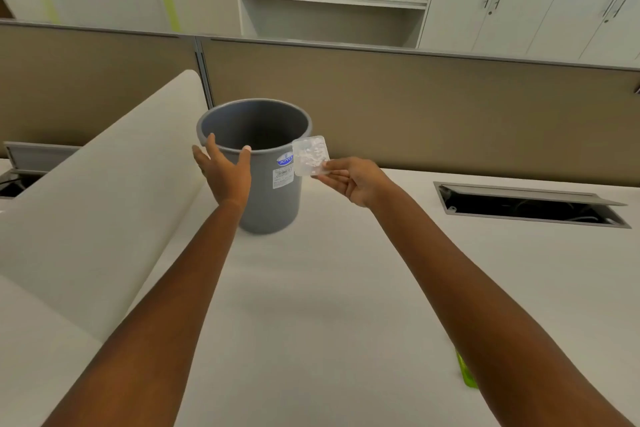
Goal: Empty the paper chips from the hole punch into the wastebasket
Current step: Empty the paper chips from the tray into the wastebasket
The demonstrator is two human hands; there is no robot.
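A grey plastic wastebasket [266, 184] stands upright on the white desk, its dark inside facing me. My left hand [223, 172] is at its near left rim with fingers spread, the thumb tip resting on the rim. My right hand [349, 180] pinches a clear plastic chip tray [309, 156] by its lower right corner. White paper chips lie in the tray. The tray is held just outside the basket's right rim, tilted toward me. A green object [465, 371], partly hidden by my right forearm, lies at the near right.
A white curved divider panel [104, 191] rises on the left, close to the basket. An open cable hatch [530, 206] is sunk in the desk at the right. A beige partition wall [415, 107] runs along the back of the desk [311, 305].
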